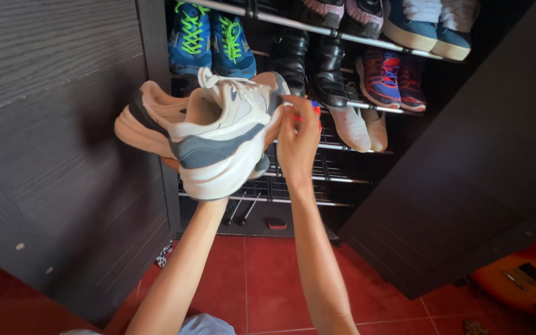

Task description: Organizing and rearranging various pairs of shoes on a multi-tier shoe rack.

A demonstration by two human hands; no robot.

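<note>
Presently, at far left, a dark wood-grain cabinet door [44, 124] is standing swung open. Just inside it, the person is holding a pair of white and grey-blue sneakers [212, 133] up in front of the shoe rack [293, 186], level with its middle rails and clear of them. The left hand [175, 164] is supporting the pair from beneath; it is almost wholly hidden behind the soles, so how far its fingers are closed cannot be told, though the weight is plainly resting on it. The right hand [297, 139] is pressing against the toe end of the nearer sneaker, its fingers [290, 115] curled shut on the toe edge, with a small red and blue item showing among them that is too hidden to identify.

Further right, the rack is carrying blue shoes with green laces [212, 37] on the top rail, black boots [311, 62] beside them, red and blue trainers [392, 77], and a pale pair [361, 127] lower down. The second door [466, 174] is hanging open at right, with an orange object [522, 279] lying on the red tile floor [268, 279].

Judgement: the pair is being handled at the rack, neither shelved nor carried away. Any next move is calling for both hands keeping the two sneakers together and clearing the metal rails.
</note>
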